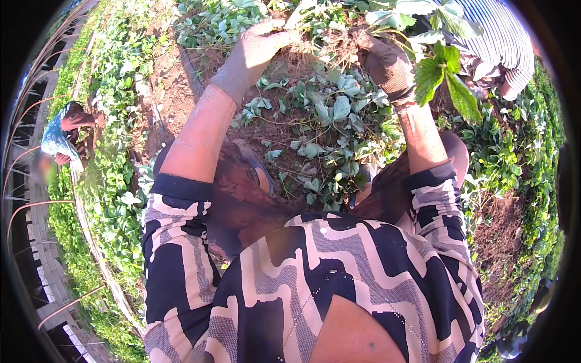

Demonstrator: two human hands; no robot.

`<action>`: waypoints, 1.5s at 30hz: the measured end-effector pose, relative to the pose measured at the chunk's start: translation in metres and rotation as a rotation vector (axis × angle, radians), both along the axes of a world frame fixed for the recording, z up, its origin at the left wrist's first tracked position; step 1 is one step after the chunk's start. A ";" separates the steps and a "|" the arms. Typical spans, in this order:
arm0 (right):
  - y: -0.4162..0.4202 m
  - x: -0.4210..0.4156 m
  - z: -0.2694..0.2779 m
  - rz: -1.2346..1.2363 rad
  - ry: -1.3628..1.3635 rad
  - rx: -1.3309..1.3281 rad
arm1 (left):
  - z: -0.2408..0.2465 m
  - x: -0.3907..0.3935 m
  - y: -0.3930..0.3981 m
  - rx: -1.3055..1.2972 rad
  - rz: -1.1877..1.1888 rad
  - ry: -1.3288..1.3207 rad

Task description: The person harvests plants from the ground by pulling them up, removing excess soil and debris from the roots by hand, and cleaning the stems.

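My left hand (254,52), in a soil-stained glove, is at the top of the view, its fingers closed on a small leafy plant with thin roots (302,47). My right hand (388,68), in a brown dirty glove, grips another plant at its root clump (342,45); broad toothed leaves (447,75) on long stems spread to the right of that hand. The two root clumps hang close together. Below the hands, loose leafy plants (333,106) lie over brown soil between my feet.
At the top right another person in a striped top (494,36) bends close by. Further off on the left, a person in blue (59,131) crouches by the plant rows (118,181). Thin curved hoops (41,204) line the far left edge. Bare soil (497,231) shows at right.
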State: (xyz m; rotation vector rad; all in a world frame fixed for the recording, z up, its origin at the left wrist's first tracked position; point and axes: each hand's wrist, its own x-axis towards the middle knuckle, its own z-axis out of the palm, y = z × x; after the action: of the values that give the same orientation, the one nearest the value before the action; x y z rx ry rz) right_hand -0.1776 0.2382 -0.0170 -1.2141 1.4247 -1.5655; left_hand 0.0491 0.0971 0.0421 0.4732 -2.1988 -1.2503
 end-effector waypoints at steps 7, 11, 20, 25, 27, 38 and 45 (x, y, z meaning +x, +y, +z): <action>0.018 0.022 0.022 -0.188 1.221 -0.178 | 0.017 -0.001 0.019 0.447 0.021 -0.012; 0.011 -0.006 0.025 -0.087 0.919 -0.406 | 0.010 -0.007 0.011 0.442 -0.080 0.044; 0.018 0.029 0.040 0.022 1.130 -0.187 | 0.003 0.003 -0.003 -0.010 0.068 -0.090; 0.014 -0.031 0.003 0.063 1.417 0.033 | 0.015 0.014 -0.028 -1.086 0.113 -0.166; 0.015 -0.031 0.004 0.106 1.179 0.122 | 0.016 0.012 -0.018 -1.125 0.035 -0.109; 0.026 0.028 0.037 0.150 0.871 -0.331 | -0.020 -0.026 0.044 -0.149 -0.134 -0.132; 0.022 0.034 0.024 0.189 0.130 0.049 | 0.003 -0.035 0.057 -0.112 0.009 -0.213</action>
State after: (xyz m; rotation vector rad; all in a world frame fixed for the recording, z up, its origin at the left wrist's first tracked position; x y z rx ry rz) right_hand -0.1435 0.2597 0.0068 -1.3991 1.3766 -1.3375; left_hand 0.0140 0.1544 0.0446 0.5938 -2.4263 -1.1082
